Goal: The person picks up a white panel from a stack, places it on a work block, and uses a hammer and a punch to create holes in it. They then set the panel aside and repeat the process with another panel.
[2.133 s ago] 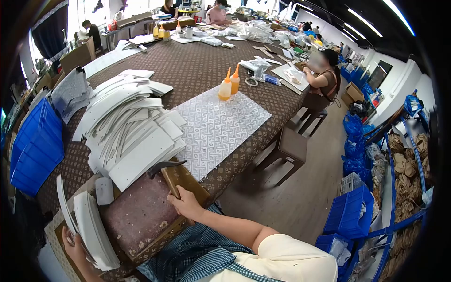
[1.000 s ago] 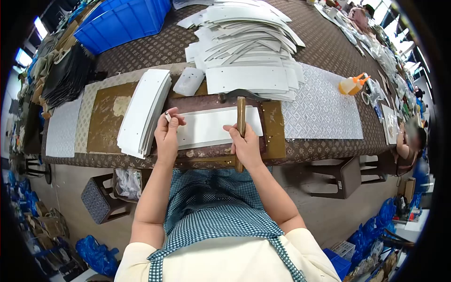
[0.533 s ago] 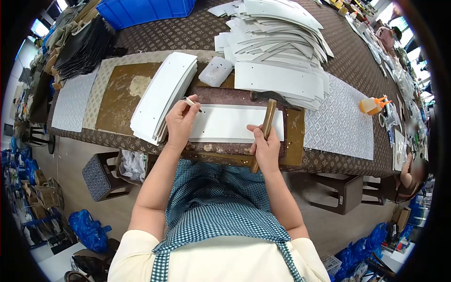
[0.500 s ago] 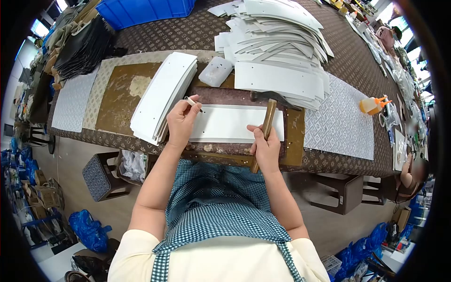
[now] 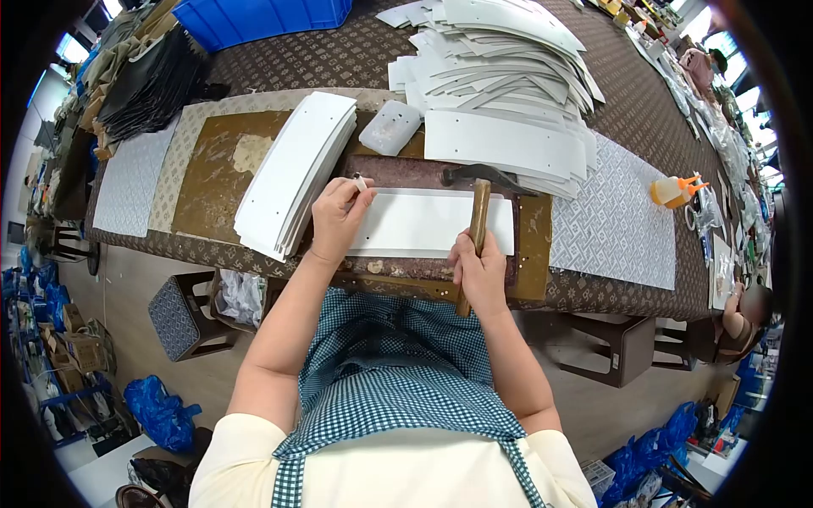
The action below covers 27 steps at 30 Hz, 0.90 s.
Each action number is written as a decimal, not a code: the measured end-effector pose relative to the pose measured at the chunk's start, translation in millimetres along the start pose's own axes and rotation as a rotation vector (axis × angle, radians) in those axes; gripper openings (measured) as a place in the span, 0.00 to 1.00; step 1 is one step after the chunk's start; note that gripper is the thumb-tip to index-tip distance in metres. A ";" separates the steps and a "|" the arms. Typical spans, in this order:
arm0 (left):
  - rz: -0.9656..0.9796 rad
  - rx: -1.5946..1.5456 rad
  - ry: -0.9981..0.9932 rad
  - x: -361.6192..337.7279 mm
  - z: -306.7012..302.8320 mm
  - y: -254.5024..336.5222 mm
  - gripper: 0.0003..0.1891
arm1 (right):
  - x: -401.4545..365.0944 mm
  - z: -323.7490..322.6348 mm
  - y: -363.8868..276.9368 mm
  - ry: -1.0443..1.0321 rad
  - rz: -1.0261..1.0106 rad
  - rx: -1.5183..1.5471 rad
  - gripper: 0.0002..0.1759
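In my left hand [image 5: 340, 218] is a small white punch-like tool [image 5: 360, 181], pinched near the left end of a white sheet [image 5: 423, 222]. The sheet lies flat on a dark reddish board [image 5: 398, 268]. My right hand [image 5: 481, 275] is wrapped round the wooden handle of a hammer [image 5: 479, 216], whose dark head is above the sheet's upper right edge. Left of the sheet leans a stack of white pieces [image 5: 296, 169]. Behind it sits a translucent white block [image 5: 389, 128].
A large fanned pile of white pieces [image 5: 508, 76] lies at the back, beside a blue bin [image 5: 262, 21]. Orange-tipped bottles [image 5: 674, 190] stand at right, dark sheets [image 5: 148, 89] at back left. Stools [image 5: 190, 317] are below the table. Another person [image 5: 738, 317] sits far right.
My left hand has shifted slightly right, and the tool in it is tilted differently, its tip no longer seen on the sheet. The hammer has moved slightly left with my right hand.
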<state>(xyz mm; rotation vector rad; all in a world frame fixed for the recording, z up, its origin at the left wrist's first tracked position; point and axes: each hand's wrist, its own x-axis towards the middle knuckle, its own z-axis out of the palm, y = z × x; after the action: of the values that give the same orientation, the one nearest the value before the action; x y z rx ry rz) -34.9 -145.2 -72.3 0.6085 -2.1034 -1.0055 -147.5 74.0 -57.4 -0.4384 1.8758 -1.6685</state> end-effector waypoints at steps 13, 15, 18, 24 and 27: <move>0.108 0.008 0.024 0.9 2.2 -8.9 0.07 | -7.5 35.8 -188.8 -0.261 -0.660 -0.046 0.09; 0.132 0.026 0.038 1.2 2.8 -11.0 0.07 | 4.4 37.3 -160.9 -0.243 -0.632 -0.489 0.12; 0.161 0.102 0.026 -0.3 0.8 -12.6 0.07 | 16.7 29.2 -143.1 -0.412 -0.190 -0.989 0.15; 0.136 0.068 0.044 1.0 2.9 -10.3 0.07 | -10.9 30.7 -210.3 -0.246 -0.597 -0.373 0.14; 0.135 0.062 0.051 0.9 3.6 -11.1 0.07 | -11.6 47.1 -211.3 -0.239 -0.760 0.040 0.12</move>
<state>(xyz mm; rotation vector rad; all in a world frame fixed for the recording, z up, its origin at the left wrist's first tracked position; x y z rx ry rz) -37.0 -150.6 -82.4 0.5100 -2.1070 -0.8436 -137.8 9.8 149.4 -1.3977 1.5799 -1.9834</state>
